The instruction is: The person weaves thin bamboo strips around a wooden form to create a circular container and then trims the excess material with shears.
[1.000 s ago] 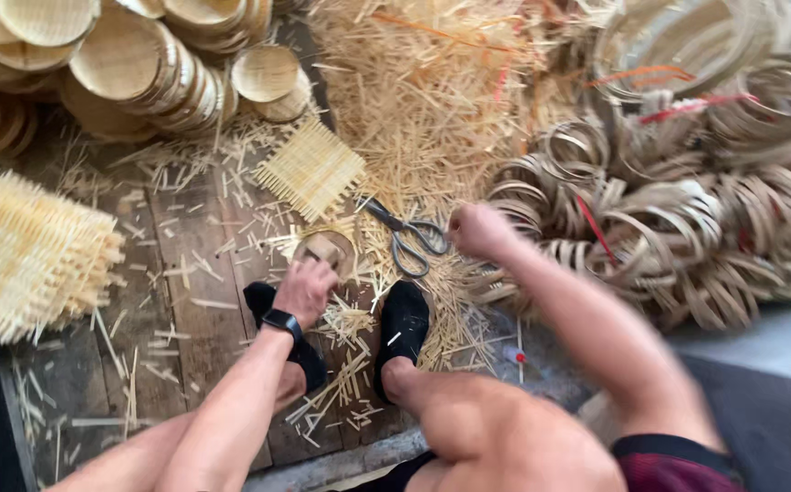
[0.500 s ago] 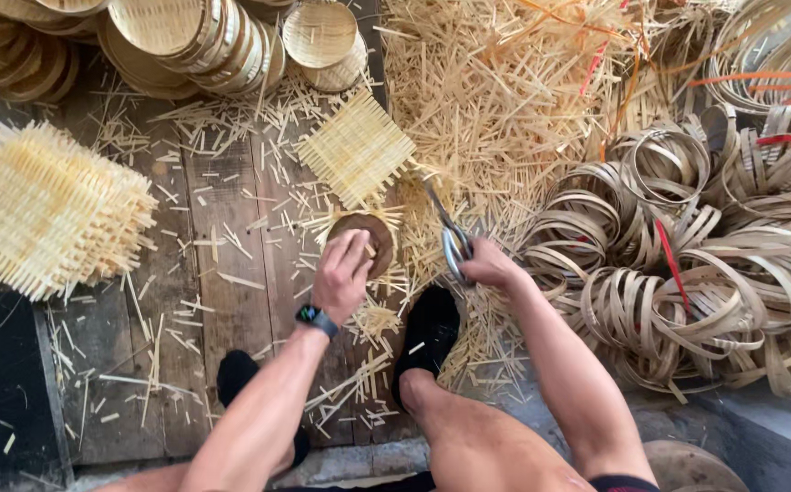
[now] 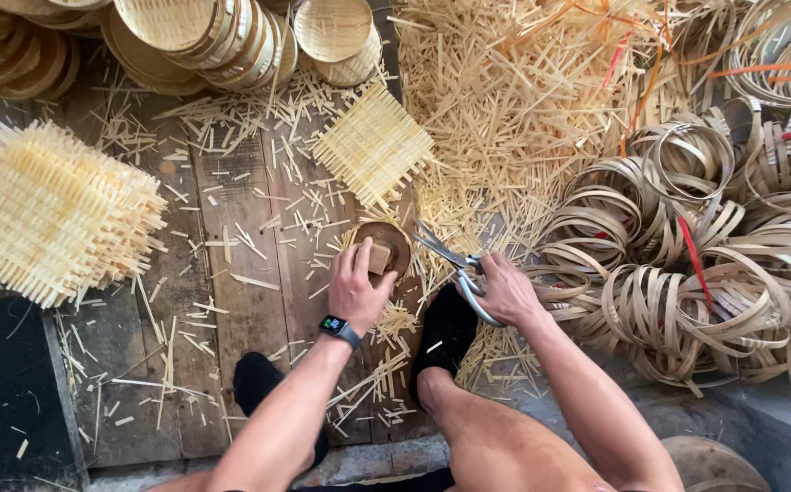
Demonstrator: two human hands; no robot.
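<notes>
Head view: my left hand (image 3: pixel 355 290) presses a small tan wooden block (image 3: pixel 378 256) into the round brown bamboo hoop (image 3: pixel 384 246) mid-floor; right hand (image 3: pixel 505 290) closed on steel scissors (image 3: pixel 454 264) — keep blades low.

- Left hand (image 3: pixel 356 290) on a small block (image 3: pixel 379 256) atop a round form (image 3: pixel 383 244), on the plank floor (image 3: pixel 231 301).
- Right hand (image 3: pixel 505 290) just right of it, holding scissors (image 3: pixel 454 264).
- Woven mat (image 3: pixel 372 144) behind the form; mat stack (image 3: pixel 49 211) far left.
- Coiled strip rings (image 3: pixel 687 264) right; stacked baskets (image 3: pixel 213 36) far behind.
</notes>
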